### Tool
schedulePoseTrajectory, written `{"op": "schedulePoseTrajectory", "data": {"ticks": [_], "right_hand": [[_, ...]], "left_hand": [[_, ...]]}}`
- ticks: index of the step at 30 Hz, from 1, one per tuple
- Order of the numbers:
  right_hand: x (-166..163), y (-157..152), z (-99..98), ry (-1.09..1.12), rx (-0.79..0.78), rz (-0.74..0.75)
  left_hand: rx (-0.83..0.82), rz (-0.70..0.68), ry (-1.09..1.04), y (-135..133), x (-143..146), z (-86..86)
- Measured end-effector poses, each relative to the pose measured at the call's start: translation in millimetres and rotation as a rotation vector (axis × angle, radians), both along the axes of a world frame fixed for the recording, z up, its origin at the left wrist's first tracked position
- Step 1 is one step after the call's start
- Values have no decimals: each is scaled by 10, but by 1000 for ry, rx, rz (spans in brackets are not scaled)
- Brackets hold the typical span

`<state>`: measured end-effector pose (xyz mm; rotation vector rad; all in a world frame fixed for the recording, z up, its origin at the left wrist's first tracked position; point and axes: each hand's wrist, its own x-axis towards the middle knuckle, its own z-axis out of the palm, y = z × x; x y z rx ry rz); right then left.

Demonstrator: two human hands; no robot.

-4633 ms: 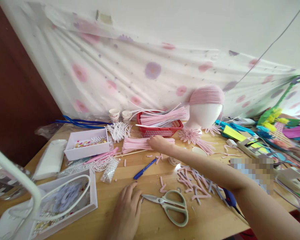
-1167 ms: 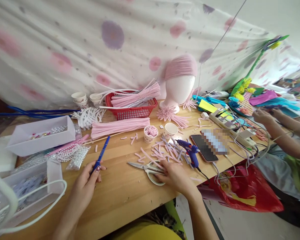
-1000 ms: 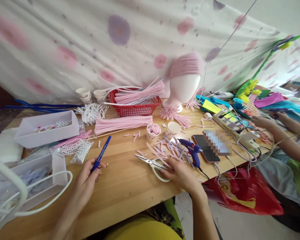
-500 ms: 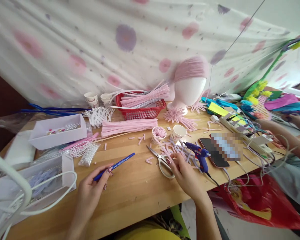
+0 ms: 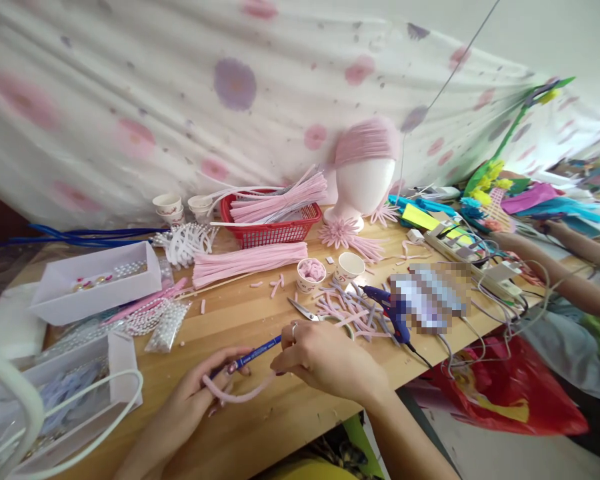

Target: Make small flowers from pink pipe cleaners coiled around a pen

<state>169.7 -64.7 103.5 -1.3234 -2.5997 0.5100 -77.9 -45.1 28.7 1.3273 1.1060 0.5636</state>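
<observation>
My left hand [image 5: 200, 387] is closed around a blue pen [image 5: 259, 352], which slants up to the right. A pink fuzzy pipe cleaner [image 5: 240, 399] curves below the pen, one end at my left fingers. Its other end is pinched by my right hand [image 5: 325, 360], beside the pen's far tip. Just beyond the right hand lie scissors [image 5: 304, 310], their handles partly covered by it. Cut pink and lilac pipe cleaner pieces [image 5: 367, 321] are scattered to the right. Curled pink pieces fill a paper cup [image 5: 310, 285] behind the scissors.
A blue glue gun [image 5: 386, 305] and a power strip [image 5: 497, 283] with cables stand right. Behind are a red basket [image 5: 275, 235], pink pipe cleaner bundle [image 5: 250, 263] and white mannequin head [image 5: 363, 183]. White boxes [image 5: 97, 283] sit left. A co-worker's arm [image 5: 560, 267] reaches in at far right.
My right hand has moved left from beside the scissors to the pen, bringing a pink pipe cleaner to my left hand. The view has shifted slightly right.
</observation>
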Motion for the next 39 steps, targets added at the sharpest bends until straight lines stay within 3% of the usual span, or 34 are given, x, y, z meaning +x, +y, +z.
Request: {"op": "schedulePoseTrajectory", "data": {"ticks": [5, 10, 15, 22, 30, 35, 39], "right_hand": [[58, 22, 81, 39, -81, 67], [-40, 61, 144, -32, -73, 64], [-134, 163, 79, -27, -81, 82], [-127, 223, -113, 152, -109, 45], [-53, 237, -274, 621, -359, 117], [-162, 158, -310, 593, -350, -33], [-299, 60, -330, 394, -286, -60]], "left_hand": [[-5, 56, 37, 30, -184, -40], [51, -157, 88, 6, -42, 94], [63, -361, 167, -16, 89, 250], [-120, -151, 48, -39, -52, 59], [-85, 147, -48, -173, -19, 148], [-68, 321, -212, -184, 78, 183], [-44, 285, -287, -122, 100, 154]]}}
